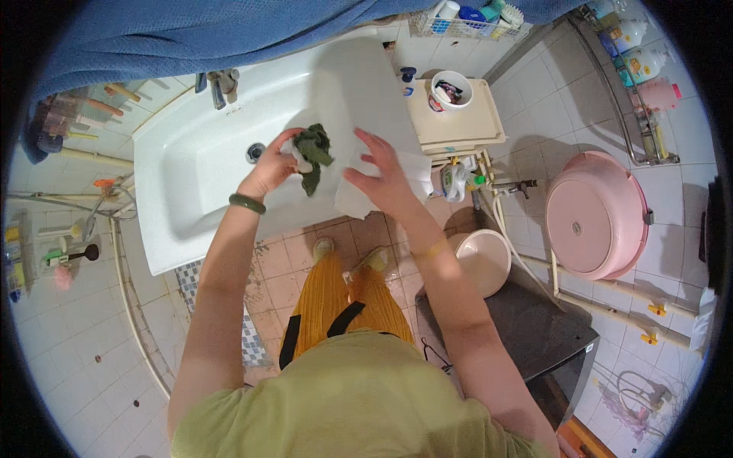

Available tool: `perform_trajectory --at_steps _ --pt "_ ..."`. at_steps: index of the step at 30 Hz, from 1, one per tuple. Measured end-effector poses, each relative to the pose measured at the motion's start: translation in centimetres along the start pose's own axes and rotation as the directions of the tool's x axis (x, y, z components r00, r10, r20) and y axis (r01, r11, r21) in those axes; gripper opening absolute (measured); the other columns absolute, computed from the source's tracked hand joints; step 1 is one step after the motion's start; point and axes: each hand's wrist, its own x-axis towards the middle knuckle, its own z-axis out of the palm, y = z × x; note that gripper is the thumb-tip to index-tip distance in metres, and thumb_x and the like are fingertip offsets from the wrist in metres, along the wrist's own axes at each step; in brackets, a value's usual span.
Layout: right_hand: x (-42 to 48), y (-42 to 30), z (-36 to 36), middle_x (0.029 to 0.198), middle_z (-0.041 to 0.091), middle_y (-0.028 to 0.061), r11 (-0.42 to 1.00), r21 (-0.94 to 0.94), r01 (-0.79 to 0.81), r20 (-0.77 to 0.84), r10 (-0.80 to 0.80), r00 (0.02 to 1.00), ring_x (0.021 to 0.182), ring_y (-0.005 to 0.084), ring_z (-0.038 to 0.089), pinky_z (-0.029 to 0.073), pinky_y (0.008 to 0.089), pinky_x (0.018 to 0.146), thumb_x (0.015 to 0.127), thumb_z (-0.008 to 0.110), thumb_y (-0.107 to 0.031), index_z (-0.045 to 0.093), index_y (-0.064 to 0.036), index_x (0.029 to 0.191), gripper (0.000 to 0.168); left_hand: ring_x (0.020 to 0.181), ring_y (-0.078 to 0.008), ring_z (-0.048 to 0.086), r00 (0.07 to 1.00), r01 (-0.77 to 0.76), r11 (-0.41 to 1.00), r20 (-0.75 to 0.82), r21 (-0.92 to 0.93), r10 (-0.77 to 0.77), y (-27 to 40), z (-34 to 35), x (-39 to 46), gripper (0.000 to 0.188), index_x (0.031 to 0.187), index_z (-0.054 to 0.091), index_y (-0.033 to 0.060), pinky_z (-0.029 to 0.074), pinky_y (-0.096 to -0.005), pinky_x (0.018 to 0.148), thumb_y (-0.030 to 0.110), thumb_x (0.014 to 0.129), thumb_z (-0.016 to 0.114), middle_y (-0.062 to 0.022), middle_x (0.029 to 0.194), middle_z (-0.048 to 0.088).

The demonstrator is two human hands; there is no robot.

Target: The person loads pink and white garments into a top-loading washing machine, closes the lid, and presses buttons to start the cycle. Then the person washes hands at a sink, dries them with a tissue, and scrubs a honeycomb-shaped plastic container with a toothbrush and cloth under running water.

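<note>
Over the white washbasin [194, 166], my left hand [275, 163] grips a crumpled dark green cloth [314, 146], with a strip of it hanging below. A small white piece shows between the fingers and the cloth; what it is I cannot tell. My right hand [378, 172], slightly blurred, is held to the right of the cloth, apart from it. Its thumb and fingers are spread and nothing is between them. Beneath that hand, a white sheet-like material [350, 201] hangs at the basin's front edge. A dark green bangle [247, 203] circles my left wrist.
A metal faucet [220, 89] and the drain [255, 152] lie left of my hands. To the right, a white tub [452, 90] stands on a cream stand [458, 126]. A bucket [484, 262] and a hanging pink basin [587, 220] are farther right. A blue towel [189, 34] hangs overhead.
</note>
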Motion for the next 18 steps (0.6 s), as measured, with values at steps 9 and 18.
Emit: perform_trajectory --at_steps 9,18 --pt "7.9 1.3 1.7 0.129 0.058 0.0145 0.204 0.861 -0.466 0.25 0.63 0.736 0.122 0.0357 0.053 0.043 0.0555 0.105 0.103 0.041 -0.026 0.051 -0.01 0.129 0.032 0.124 -0.0343 0.054 0.97 0.052 0.881 0.235 -0.47 0.068 -0.1 -2.3 -0.5 0.029 0.116 0.057 0.0072 0.054 -0.049 0.095 0.002 0.088 0.049 -0.0137 0.133 0.055" --pt "11.7 2.8 7.2 0.139 0.053 0.0156 -0.022 0.905 -0.425 0.377 0.505 0.776 0.13 0.0357 0.049 0.036 0.0537 0.112 0.104 0.031 -0.043 0.051 -0.005 0.134 0.052 0.095 -0.0247 0.057 0.991 -0.032 0.839 -0.125 -0.542 -0.043 3.4 -16.7 -2.6 0.024 0.112 0.057 0.0111 0.052 -0.0347 0.07 0.011 0.091 0.046 -0.0097 0.113 0.06"
